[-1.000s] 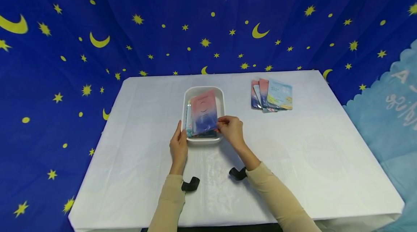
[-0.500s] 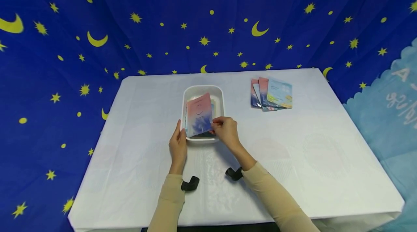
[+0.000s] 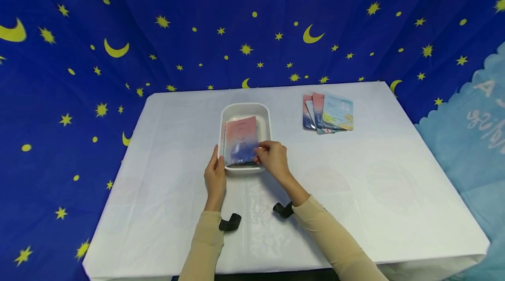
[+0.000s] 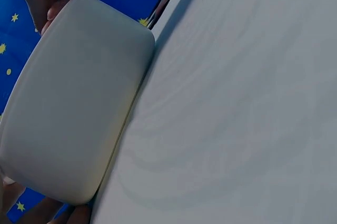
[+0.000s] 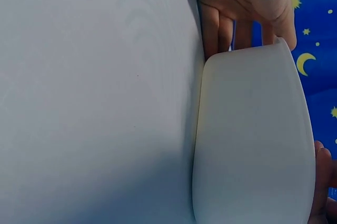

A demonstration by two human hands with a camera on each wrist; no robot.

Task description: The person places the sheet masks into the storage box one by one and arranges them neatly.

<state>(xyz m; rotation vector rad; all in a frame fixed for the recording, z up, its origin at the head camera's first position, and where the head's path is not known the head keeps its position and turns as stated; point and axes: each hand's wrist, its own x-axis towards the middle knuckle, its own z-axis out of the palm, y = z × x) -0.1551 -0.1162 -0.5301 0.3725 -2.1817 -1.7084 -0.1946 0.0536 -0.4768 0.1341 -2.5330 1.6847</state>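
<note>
Far left: dark blue cloth (image 3: 75,132), yellow moons, stars, dots; runs along the back too. White tablecloth (image 3: 158,162) in front.

My left hand (image 3: 215,179) holds the near-left corner of the tub (image 3: 245,170): thumb at the rim, fingers along the outer wall. Tan sleeve, one black bracket (image 3: 230,222) at that wrist.

One tub, white, rounded corners, standing on the cloth. I see no lettering on the sides that show in either wrist view. Contents: pouches, lying toward the left and near end, bare floor at the far end. Top pouch (image 3: 241,137) is inside the tub, pink at the far end fading to blue at the near end. Small print and an arc mark on it; too small to read. At least one more under it, a pale edge (image 3: 258,128) showing on the right. Total in there: can't count.

My right hand (image 3: 275,157) is over the tub's right rim, fingers bent in at the top pouch's right edge. Can't tell if the fingertips are clamped on it or apart. Second bracket (image 3: 283,210) at this wrist.

Further right, well apart: fanned stack (image 3: 338,112), at least four: two pink-blue, two light blue. Uppermost is light blue with a yellow picture; print unreadable.

Far right: pale blue cloth (image 3: 465,154), white lettering. "A" is legible; can't read the script below.
</note>
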